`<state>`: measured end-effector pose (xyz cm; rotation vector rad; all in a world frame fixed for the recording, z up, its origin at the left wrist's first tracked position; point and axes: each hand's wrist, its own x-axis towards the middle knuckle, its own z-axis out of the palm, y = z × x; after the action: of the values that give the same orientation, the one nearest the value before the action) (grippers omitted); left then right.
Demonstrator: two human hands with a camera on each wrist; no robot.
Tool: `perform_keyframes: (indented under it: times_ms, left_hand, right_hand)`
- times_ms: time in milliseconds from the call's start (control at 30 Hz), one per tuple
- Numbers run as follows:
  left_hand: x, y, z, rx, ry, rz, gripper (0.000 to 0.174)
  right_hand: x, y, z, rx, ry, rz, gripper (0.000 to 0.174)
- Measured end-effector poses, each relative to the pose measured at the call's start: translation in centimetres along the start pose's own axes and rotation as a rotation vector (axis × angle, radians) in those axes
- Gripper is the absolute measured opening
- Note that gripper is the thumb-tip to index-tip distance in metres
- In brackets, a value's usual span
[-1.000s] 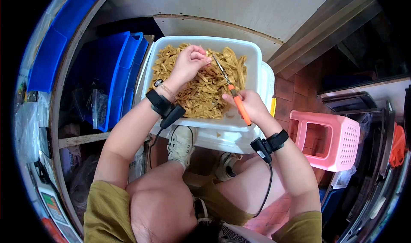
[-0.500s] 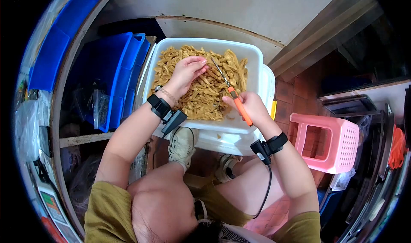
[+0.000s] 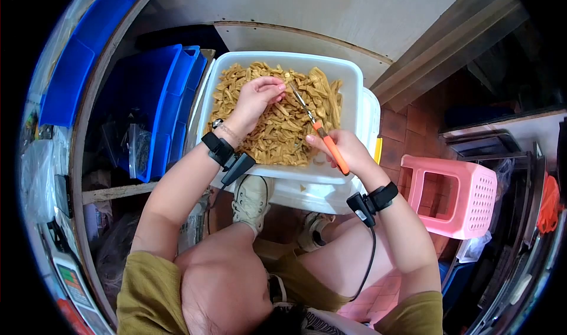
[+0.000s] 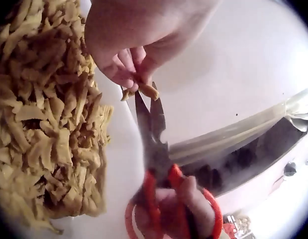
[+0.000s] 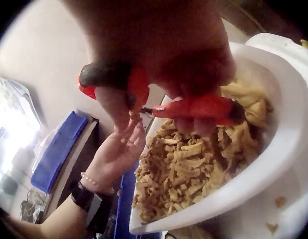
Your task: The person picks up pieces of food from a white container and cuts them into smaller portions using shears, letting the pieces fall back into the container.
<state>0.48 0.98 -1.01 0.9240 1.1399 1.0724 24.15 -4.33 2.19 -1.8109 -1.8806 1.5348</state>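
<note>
In the left wrist view the left hand (image 4: 149, 35) pinches a small tan strip (image 4: 149, 91) between thumb and fingers. Scissors (image 4: 155, 149) with red-orange handles have their parted blades at that strip. The right hand (image 3: 348, 150) grips the scissors by the handles, thumb and fingers through the loops, at the right side of the white tub (image 3: 353, 110). Many tan cut strips (image 3: 266, 128) fill the tub under both hands, with longer uncut-looking pieces (image 3: 328, 96) at its right. The left hand (image 3: 257, 102) is above the strips.
Blue bins (image 3: 171, 110) stand left of the tub. A pink stool (image 3: 452, 196) is on the tiled floor at the right. A pale panel (image 3: 307, 37) rises behind the tub, and the person's shoe (image 3: 251, 202) is just in front of it.
My left hand has moved slightly down and left from where it was a second ago. The scissors have shifted a little, their tips now beside the left fingertips.
</note>
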Motion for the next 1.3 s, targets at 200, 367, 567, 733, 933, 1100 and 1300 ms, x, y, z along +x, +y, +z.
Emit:
perform_keyframes:
  times_ms: [200,367,567,733,933,1100,1300]
  left_hand:
    - [-0.2,0.1,0.7,0.194,-0.1,0.045,0.016]
    - [-0.2,-0.1,0.8,0.257,-0.14,0.078,0.015]
    - [-0.1,-0.4,0.5,0.221,-0.105,0.066,0.015]
    - [-0.1,-0.3,0.3,0.14,-0.016,0.062,0.018]
    - [0.4,-0.3,-0.2,0.008,0.261,0.111,0.023]
    - [-0.2,-0.1,0.5,0.037,0.25,0.129,0.03]
    - [-0.4,-0.6,1.3,0.035,0.209,0.2,0.036]
  right_hand:
    - [0.1,0.2,0.0,0.072,-0.019,-0.009,0.058]
    - [0.0,0.1,0.0,0.128,0.026,0.03,0.064]
    - [1.1,1.4,0.2,0.019,0.156,-0.008,0.057]
    - [0.6,0.7,0.0,0.025,0.155,-0.043,0.056]
    - [0.2,0.3,0.1,-0.006,0.012,-0.061,0.06]
    - [0.1,0.3,0.2,-0.035,-0.063,-0.047,0.061]
    - [0.5,0.7,0.4,0.024,-0.049,-0.02,0.069]
